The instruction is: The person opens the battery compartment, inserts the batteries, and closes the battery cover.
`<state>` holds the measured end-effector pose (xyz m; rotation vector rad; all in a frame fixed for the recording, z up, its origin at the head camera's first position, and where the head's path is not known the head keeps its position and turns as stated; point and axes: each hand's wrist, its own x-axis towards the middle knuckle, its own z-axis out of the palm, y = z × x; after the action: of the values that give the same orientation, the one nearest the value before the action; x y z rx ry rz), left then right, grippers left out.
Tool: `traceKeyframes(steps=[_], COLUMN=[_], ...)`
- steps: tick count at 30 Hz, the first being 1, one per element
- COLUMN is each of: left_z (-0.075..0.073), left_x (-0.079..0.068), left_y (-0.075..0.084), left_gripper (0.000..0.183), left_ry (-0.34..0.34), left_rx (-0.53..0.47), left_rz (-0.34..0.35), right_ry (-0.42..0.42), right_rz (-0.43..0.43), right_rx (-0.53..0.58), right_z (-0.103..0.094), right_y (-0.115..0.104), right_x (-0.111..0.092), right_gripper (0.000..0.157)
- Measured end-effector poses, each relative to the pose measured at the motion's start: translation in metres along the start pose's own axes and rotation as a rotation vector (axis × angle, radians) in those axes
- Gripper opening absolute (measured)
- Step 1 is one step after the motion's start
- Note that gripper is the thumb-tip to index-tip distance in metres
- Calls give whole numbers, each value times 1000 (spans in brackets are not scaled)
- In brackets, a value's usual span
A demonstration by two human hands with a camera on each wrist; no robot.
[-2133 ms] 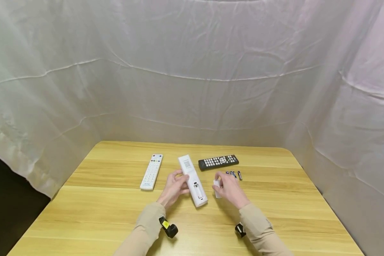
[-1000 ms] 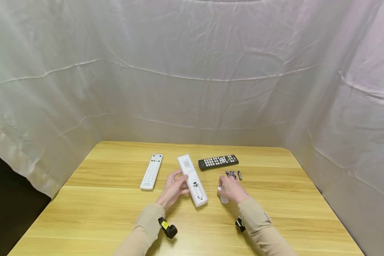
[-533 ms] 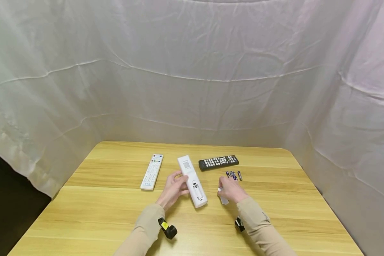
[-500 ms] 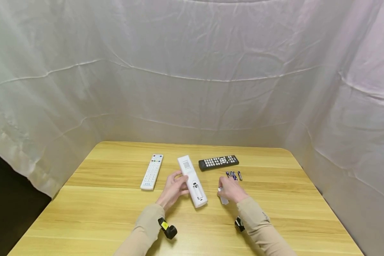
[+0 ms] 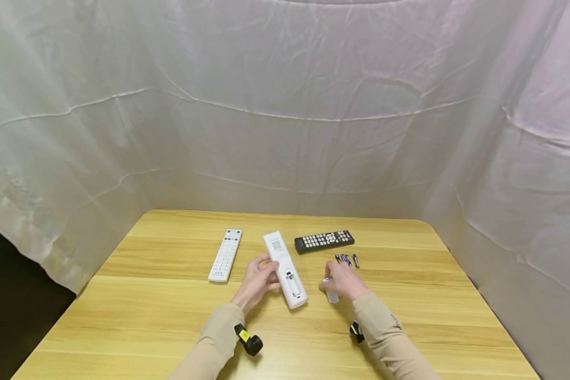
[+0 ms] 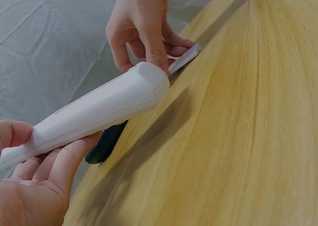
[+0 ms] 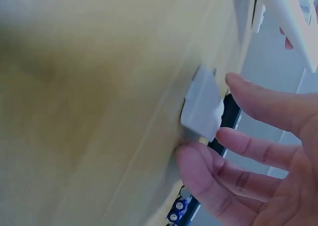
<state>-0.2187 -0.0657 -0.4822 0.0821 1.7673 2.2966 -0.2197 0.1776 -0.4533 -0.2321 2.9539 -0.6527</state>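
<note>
My left hand (image 5: 256, 279) grips a white remote control (image 5: 287, 269), thumb on its back and fingers underneath. The remote lies back side up with its battery compartment (image 5: 293, 285) uncovered. In the left wrist view the remote (image 6: 104, 104) is tilted above the table, its shadow below. To the right, a small white battery cover (image 5: 332, 297) sits on the table by my right hand (image 5: 344, 279). The right wrist view has the thumb spread away from the cover (image 7: 202, 104), while the fingertips rest at its edge.
Another white remote (image 5: 225, 255) lies face up on the left. A black remote (image 5: 325, 240) lies behind. Several small blue batteries (image 5: 345, 259) are just beyond my right hand. Grey curtain (image 5: 285, 132) surrounds the wooden table (image 5: 147, 316).
My right hand carried the battery cover slightly right and toward me, down to the table, and its thumb has now come off it. The left hand with the remote stays almost still.
</note>
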Motion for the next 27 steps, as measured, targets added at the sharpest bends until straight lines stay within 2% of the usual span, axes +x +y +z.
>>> traceKeyframes(steps=[8,13,20,27], left_z=[-1,-1,-1,0], left_x=[-1,-2,-2,-4], left_y=[-1,-1,-2,-2], left_gripper=[48,48,48,49], left_ry=[-5,-4,0,-9], left_rx=[1,-6,-1,-4], left_rz=[6,9,4,8], right_ry=[125,185,153,102], right_rz=[-108,-148,-136,-55], right_rx=[-37,-55,-110,-157], right_z=[-13,-22,-26,-23], right_y=[14,22,23,19], right_x=[15,25,37,48], right_gripper=[16,16,22,27])
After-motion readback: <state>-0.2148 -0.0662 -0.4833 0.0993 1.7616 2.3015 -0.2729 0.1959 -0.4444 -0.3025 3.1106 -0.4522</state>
